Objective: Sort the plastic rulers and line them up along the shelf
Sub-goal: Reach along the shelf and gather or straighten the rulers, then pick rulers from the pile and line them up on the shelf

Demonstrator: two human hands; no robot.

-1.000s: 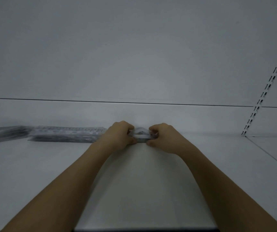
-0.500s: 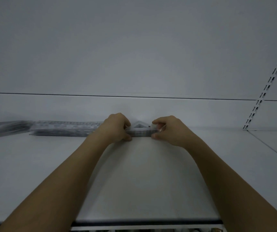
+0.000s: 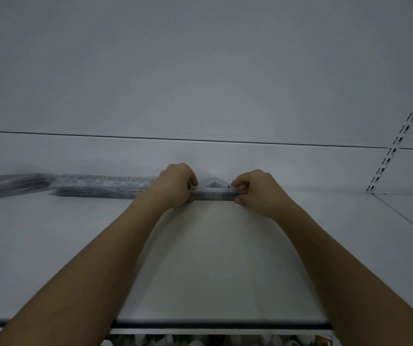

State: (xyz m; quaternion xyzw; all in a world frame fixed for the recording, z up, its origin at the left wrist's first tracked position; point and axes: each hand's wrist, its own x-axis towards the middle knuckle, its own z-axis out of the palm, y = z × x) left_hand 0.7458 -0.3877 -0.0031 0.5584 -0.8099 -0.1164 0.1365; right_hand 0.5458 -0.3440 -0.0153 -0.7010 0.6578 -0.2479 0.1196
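Held between both hands at the shelf's (image 3: pixel 75 245) back — clear ruler set (image 3: pixel 213 193), left hand (image 3: pixel 176 183) pinching one end, right hand (image 3: pixel 255 189) the other; ruler stacks (image 3: pixel 100 187) just left.

Colours and patterns: shelf bay with ruler stock

Shelf (image 3: pixel 213 258): plain white, unpatterned, greying in dim light; front edge carries a dark strip. Back panel (image 3: pixel 200 71): pale grey-white, crossed by one thin dark horizontal line. Slotted upright (image 3: pixel 400 136): white with paired black slots in a repeating ladder pattern. Set square pack (image 3: pixel 214 192): clear plastic, greyish, a band of fine dark graduation marks along its near edge, a paler triangular cut-out above. Ruler stack (image 3: pixel 103 187): translucent grey, fine dark tick marks along the top. Far-left ruler stack (image 3: pixel 8 186): darker grey, blurred, pattern not legible.
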